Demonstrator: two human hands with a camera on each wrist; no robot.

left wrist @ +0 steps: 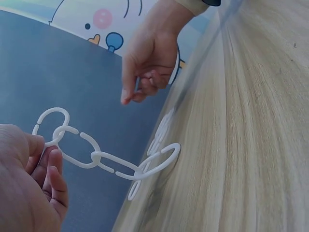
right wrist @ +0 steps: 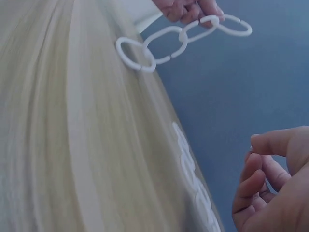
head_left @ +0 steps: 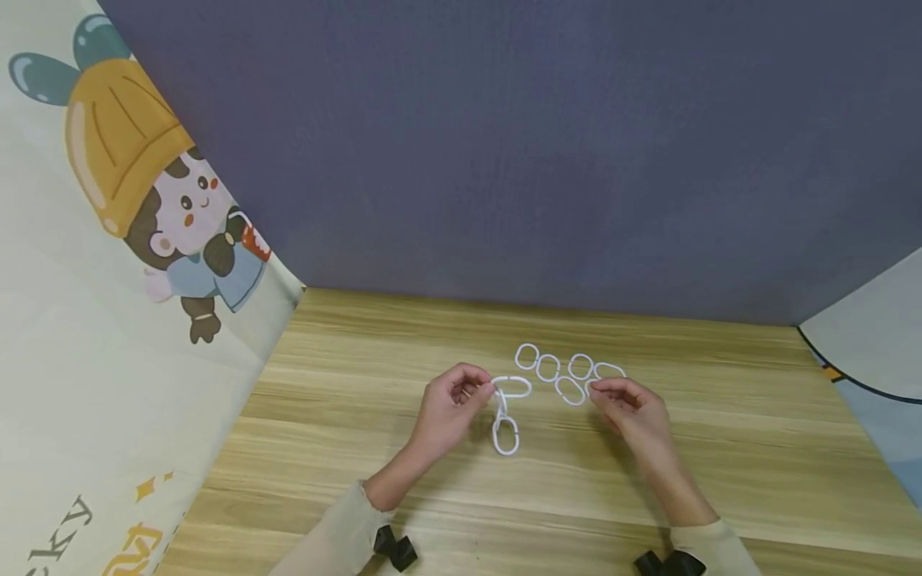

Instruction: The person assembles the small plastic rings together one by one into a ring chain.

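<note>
My left hand [head_left: 454, 408] pinches a short chain of white plastic links [head_left: 518, 436] between thumb and fingertips. In the left wrist view the chain [left wrist: 87, 166] has several joined oval links with small gaps in them, and it hangs away from the fingers. My right hand [head_left: 637, 416] is over the right end of a group of loose white links [head_left: 537, 368]. Its thumb and forefinger tips are close together, with no link visible between them in the right wrist view. Part of one loose link is hidden behind those fingertips in the head view.
The loose links lie flat on the wood-grain table [head_left: 360, 336], beyond and between the hands. A dark blue-grey panel [head_left: 504, 160] rises behind the table. A printed cloth [head_left: 238, 360] with a cartoon figure borders the left side, and another light sheet [head_left: 879, 336] the right.
</note>
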